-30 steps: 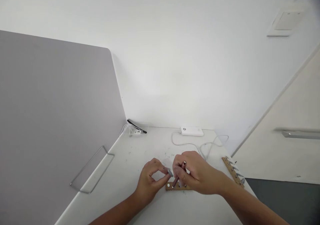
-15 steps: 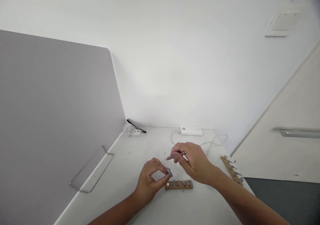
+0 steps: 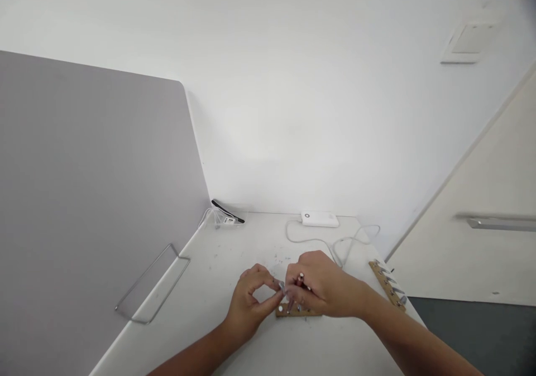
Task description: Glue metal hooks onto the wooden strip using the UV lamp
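My left hand (image 3: 251,298) pinches a small grey piece (image 3: 282,288) between thumb and index finger. My right hand (image 3: 324,287) has its fingers closed around a thin reddish-brown rod (image 3: 301,279) with a pale end. The right fingertips meet the grey piece, and whether they grip it too I cannot tell. Just below both hands lies a brown strip (image 3: 305,312) with a white dot at its left end and small metallic pieces along it. My right hand hides much of that strip.
A second brown strip (image 3: 387,285) bearing grey pieces lies at the table's right edge. At the back are a white box-shaped device (image 3: 320,218) with a cable (image 3: 312,240) and a clear pouch (image 3: 230,217). A wire frame (image 3: 165,295) sticks out beside the grey panel (image 3: 96,197).
My right hand has moved down and slightly left to the grey piece, tipping the rod steeply downward. My left hand has stayed nearly in place, still pinching the piece.
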